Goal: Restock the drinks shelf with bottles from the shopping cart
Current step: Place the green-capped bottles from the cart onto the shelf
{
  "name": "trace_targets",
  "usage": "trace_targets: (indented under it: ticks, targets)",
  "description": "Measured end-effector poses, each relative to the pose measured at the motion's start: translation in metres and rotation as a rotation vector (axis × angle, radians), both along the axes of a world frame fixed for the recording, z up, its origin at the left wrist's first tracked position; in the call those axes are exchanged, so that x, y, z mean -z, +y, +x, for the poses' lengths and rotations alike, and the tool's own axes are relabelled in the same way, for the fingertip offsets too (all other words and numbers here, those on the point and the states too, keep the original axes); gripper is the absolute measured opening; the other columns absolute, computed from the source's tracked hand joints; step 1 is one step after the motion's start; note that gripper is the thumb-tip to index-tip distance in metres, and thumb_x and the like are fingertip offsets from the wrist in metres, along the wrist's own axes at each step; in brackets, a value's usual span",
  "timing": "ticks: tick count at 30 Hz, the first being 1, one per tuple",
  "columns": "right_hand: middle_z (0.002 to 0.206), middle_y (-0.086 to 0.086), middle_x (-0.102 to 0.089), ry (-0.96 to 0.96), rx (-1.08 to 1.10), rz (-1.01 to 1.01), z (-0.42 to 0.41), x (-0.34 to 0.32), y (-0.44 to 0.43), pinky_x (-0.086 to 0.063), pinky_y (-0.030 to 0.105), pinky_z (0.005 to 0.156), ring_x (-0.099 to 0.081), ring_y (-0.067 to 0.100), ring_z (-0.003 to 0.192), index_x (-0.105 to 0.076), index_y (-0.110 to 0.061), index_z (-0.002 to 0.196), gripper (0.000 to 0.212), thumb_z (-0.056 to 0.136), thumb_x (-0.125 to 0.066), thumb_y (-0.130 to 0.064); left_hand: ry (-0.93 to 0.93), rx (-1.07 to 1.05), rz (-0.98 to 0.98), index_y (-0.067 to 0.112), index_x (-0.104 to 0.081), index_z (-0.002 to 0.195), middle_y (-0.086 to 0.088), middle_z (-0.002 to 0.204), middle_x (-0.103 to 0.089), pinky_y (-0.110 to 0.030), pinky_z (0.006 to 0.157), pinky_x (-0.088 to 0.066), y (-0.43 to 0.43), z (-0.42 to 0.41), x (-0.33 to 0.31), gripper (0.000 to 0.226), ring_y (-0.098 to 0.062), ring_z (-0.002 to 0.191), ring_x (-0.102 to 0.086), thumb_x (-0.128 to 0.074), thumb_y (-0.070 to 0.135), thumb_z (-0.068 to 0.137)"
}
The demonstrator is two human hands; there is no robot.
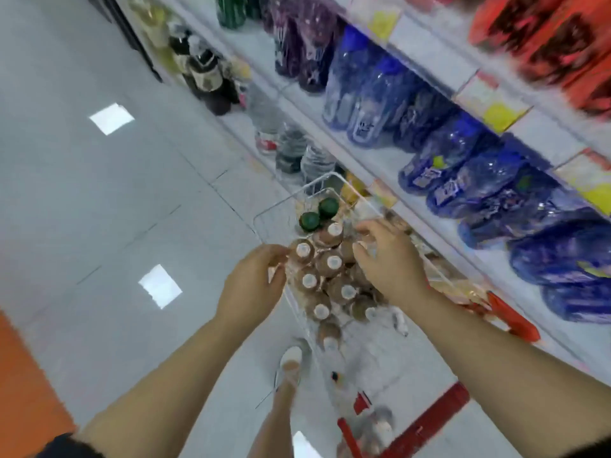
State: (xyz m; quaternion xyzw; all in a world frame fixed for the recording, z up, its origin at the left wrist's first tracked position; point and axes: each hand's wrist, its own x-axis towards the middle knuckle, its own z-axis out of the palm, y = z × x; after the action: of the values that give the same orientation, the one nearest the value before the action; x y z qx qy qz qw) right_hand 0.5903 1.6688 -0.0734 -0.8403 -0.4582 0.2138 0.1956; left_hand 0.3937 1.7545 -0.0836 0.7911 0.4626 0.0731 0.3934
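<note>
A white wire shopping cart (264, 214) with red handles stands beside the drinks shelf (390, 160). It holds several brown bottles with white caps (334, 262) and two green-capped bottles (310, 221) at its far end. My left hand (254, 282) is at the cart's left rim, its fingers curled against the nearest brown bottle (303, 251). My right hand (388, 259) hovers over the bottles on the right side, fingers spread and bent; whether it grips one is hidden. The picture is blurred by motion.
The shelf carries rows of blue bottles (463, 180), purple ones (304, 51) and red packs (555, 44) above. Dark and clear bottles (205, 74) stand on the bottom shelf. Grey tiled floor (99, 193) lies to the left. My foot (291, 361) is beside the cart.
</note>
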Motion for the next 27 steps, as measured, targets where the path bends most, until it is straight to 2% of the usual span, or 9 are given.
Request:
trace_targets:
  ticks: [2,5,10,13,16,19,21,24,27]
  targets:
    - [0.117,0.004,-0.058,0.013,-0.003,-0.067,-0.002,0.034,0.022,-0.049,0.039,0.079,-0.055,0.025,0.102,-0.057,-0.018,0.116,0.028,0.088,-0.056,-0.021,0.033,0.008,-0.035,0.019,-0.061,0.115,0.002,0.113,-0.063,-0.027,0.087,-0.042,0.011,-0.002,0.036,0.027,-0.018,0.105,-0.057,-0.054,0.012,0.089]
    - [0.115,0.007,-0.059,-0.021,-0.025,-0.136,0.000,0.083,0.052,-0.045,0.034,0.070,-0.056,0.028,0.097,-0.054,-0.020,0.121,0.033,0.088,-0.056,-0.022,0.084,0.085,-0.028,0.017,-0.059,0.119,-0.001,0.122,-0.058,-0.025,0.092,-0.035,0.028,0.001,0.083,0.031,-0.022,0.115,-0.048,-0.053,0.013,0.090]
    - [0.132,0.005,-0.047,-0.120,-0.096,-0.185,0.003,0.146,0.096,-0.047,0.039,0.085,-0.052,0.029,0.111,-0.045,-0.021,0.132,0.048,0.086,-0.060,-0.025,0.072,0.138,0.029,0.018,-0.063,0.111,-0.002,0.115,-0.060,-0.023,0.091,-0.031,0.043,0.002,0.132,0.029,-0.026,0.114,-0.044,-0.058,0.008,0.085]
    - [0.134,0.003,-0.045,-0.221,-0.157,-0.235,-0.002,0.172,0.113,-0.047,0.042,0.086,-0.054,0.033,0.107,-0.043,-0.024,0.134,0.053,0.084,-0.063,-0.028,0.023,0.140,0.085,0.019,-0.065,0.105,0.000,0.108,-0.062,-0.016,0.088,-0.025,0.045,0.000,0.142,0.026,-0.025,0.108,-0.046,-0.058,0.008,0.083]
    - [0.129,0.005,-0.048,-0.212,-0.147,-0.241,-0.003,0.184,0.125,-0.048,0.042,0.082,-0.056,0.035,0.102,-0.048,-0.023,0.127,0.046,0.084,-0.065,-0.024,-0.017,0.156,0.115,0.020,-0.064,0.104,0.003,0.105,-0.062,-0.011,0.086,-0.023,0.047,-0.004,0.146,0.025,-0.019,0.105,-0.043,-0.048,0.018,0.085]
    - [0.123,0.006,-0.052,-0.118,-0.131,-0.195,0.006,0.173,0.127,-0.049,0.040,0.085,-0.056,0.031,0.103,-0.053,-0.023,0.120,0.041,0.081,-0.067,-0.024,-0.035,0.131,0.043,0.023,-0.063,0.107,0.008,0.107,-0.059,-0.004,0.087,-0.023,0.049,-0.004,0.139,0.024,-0.013,0.107,-0.044,-0.054,0.012,0.088]
    - [0.116,0.003,-0.058,-0.046,-0.065,-0.081,0.013,0.151,0.120,-0.047,0.033,0.084,-0.056,0.025,0.101,-0.057,-0.023,0.114,0.038,0.078,-0.069,-0.028,-0.063,0.074,-0.032,0.027,-0.061,0.110,0.015,0.108,-0.051,0.003,0.086,-0.023,0.052,-0.001,0.130,0.028,-0.007,0.105,-0.042,-0.056,0.009,0.088]
    - [0.091,-0.005,-0.065,0.094,0.095,0.118,0.017,0.104,0.105,-0.047,0.018,0.070,-0.062,0.015,0.080,-0.062,-0.024,0.097,0.029,0.071,-0.073,-0.034,-0.078,0.019,-0.042,0.034,-0.053,0.117,0.020,0.112,-0.043,0.003,0.086,-0.022,0.057,0.008,0.117,0.035,-0.001,0.107,-0.038,-0.058,0.014,0.088]
    - [0.072,-0.013,-0.064,0.210,0.214,0.233,0.018,0.062,0.100,-0.049,0.016,0.061,-0.064,0.008,0.064,-0.062,-0.027,0.079,0.024,0.065,-0.073,-0.043,-0.133,0.080,-0.006,0.029,-0.043,0.131,0.018,0.121,-0.039,0.002,0.095,-0.015,0.060,0.025,0.104,0.052,0.006,0.112,-0.030,-0.064,0.022,0.084]
